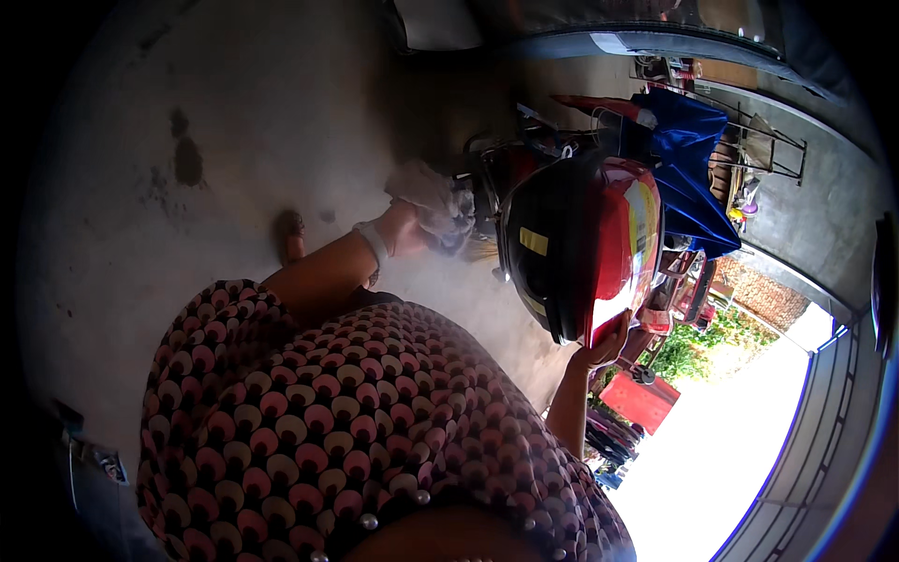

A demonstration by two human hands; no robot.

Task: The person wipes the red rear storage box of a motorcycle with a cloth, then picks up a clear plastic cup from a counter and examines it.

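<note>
My left hand (403, 228), with a pale band at the wrist, is closed round a crumpled greyish cloth (433, 201). The cloth hangs just left of a large, rounded top box (538, 234), apart from it. This box is black on its left part and glossy red on its right, with yellow patches. My right hand (604, 348) grips the box's near red edge; some of its fingers are hidden against the shell. Beyond the box are dark parts of what looks like a motorbike (506, 155), mostly covered.
Blue cloth (688, 169) drapes over things behind the box. A metal rack (773, 150) stands by the grey wall at the far right. Concrete floor (234, 122) with dark stains lies to the left. Bright light enters through an opening (730, 440) on the right, near a red panel (640, 398).
</note>
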